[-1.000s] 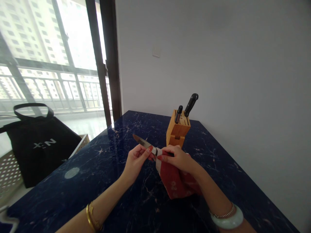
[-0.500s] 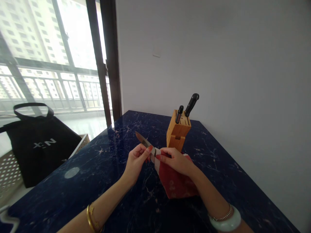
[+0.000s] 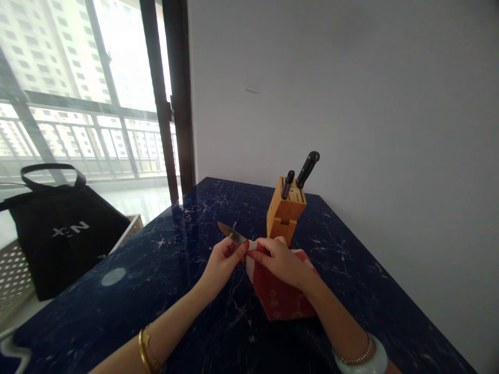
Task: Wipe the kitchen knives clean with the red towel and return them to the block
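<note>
Above the table a knife (image 3: 233,235) points up and to the left, its bare blade showing and its handle hidden by cloth and fingers. My left hand (image 3: 221,262) is closed, pinching the knife near the base of the blade. A red and white cloth (image 3: 278,298) is gathered about the handle end and hangs down to the right. My right hand (image 3: 284,265) is closed on this cloth, close beside my left fingertips. Just behind my right hand stands a wooden knife block (image 3: 283,214) with two black-handled tools in its slots.
The dark blue marble-patterned table (image 3: 163,270) meets a pale wall (image 3: 331,104). At the left, a black tote bag (image 3: 66,239) rests on a white perforated basket (image 3: 15,265). Part of a white curved object (image 3: 17,353) shows at the lower left.
The knife blade has tipped lower and flatter, its tip now further down. My right hand has shifted slightly left along the knife with the cloth, and both hands stay closed.
</note>
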`<state>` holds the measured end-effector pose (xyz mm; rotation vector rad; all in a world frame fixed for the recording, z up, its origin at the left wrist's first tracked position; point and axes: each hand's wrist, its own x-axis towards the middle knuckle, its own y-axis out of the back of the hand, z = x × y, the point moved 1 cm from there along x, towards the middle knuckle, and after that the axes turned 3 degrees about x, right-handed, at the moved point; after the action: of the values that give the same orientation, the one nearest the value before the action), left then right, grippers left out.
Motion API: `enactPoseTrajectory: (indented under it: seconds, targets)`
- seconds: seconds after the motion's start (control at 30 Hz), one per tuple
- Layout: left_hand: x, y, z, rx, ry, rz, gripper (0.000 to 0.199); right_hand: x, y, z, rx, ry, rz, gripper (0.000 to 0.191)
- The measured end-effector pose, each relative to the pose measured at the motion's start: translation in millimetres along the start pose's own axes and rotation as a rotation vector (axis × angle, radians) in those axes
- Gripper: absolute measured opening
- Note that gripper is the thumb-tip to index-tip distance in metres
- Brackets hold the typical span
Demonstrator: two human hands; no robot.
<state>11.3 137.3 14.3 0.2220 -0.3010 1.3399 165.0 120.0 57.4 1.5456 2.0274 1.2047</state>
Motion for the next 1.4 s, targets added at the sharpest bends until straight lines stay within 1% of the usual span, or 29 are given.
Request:
enactPoseTrajectory:
  seconds: [0.07, 0.23, 0.3, 0.47, 0.53, 0.63, 0.77, 0.8, 0.87, 1.0, 1.07, 1.2, 1.3, 1.4]
  targets:
    - [1.1, 1.7, 0.0, -0.019, -0.020, 0.037, 0.020, 1.2, 0.8, 4.4, 0.023, -0.011, -0.006, 0.037]
    - [4.2, 7.5, -1.3, -0.056, -0.056, 0.118, 0.019, 2.3, 8.5, 20.4, 0.094, -0.037, -0.077, 0.040]
    - [2.7, 6.0, -3.7, -0.062, -0.048, 0.118, 0.019, 1.2, 9.8, 17.9, 0.089, -0.031, -0.078, 0.041]
    - [-1.3, 1.3, -7.8, -0.085, -0.036, 0.097, 0.017, -1.1, 5.8, -2.5, -0.016, 0.016, -0.032, 0.039]
    - [-0.2, 3.1, -8.0, -0.082, -0.038, 0.100, 0.017, -1.0, 6.3, -3.5, -0.060, 0.023, -0.036, 0.040]
    - [2.5, 7.3, -9.4, -0.098, -0.049, 0.144, 0.017, -0.9, 14.7, 8.2, -0.071, -0.005, -0.089, 0.041]
    - [2.5, 6.1, -14.3, -0.152, -0.017, 0.220, 0.019, -3.3, 32.8, 29.6, 0.033, -0.080, -0.224, 0.040]
    - [1.9, 4.7, -15.1, -0.161, -0.010, 0.220, 0.020, -4.0, 36.0, 32.2, 0.057, -0.089, -0.240, 0.039]
    - [0.5, 2.2, -15.6, -0.173, -0.010, 0.212, 0.019, -4.7, 38.5, 32.8, 0.077, -0.083, -0.228, 0.039]
    - [-1.7, 1.6, -14.9, -0.198, -0.024, 0.245, 0.018, -3.1, 29.1, 22.2, -0.005, -0.025, -0.110, 0.038]
    - [-3.3, 0.4, -14.8, -0.203, -0.014, 0.233, 0.018, -2.1, 21.6, 16.1, -0.043, -0.009, -0.071, 0.038]
    - [-8.6, -6.6, -12.7, -0.160, 0.003, 0.159, 0.017, -1.2, 9.6, 6.7, -0.027, 0.052, -0.079, 0.033]
    - [-11.5, -9.6, -9.8, -0.135, -0.003, 0.158, 0.017, -0.2, 4.3, 3.5, -0.005, 0.083, -0.053, 0.030]
    - [-11.8, -8.7, -8.2, -0.128, -0.007, 0.157, 0.017, 1.9, 1.7, 4.6, -0.014, 0.094, -0.031, 0.031]
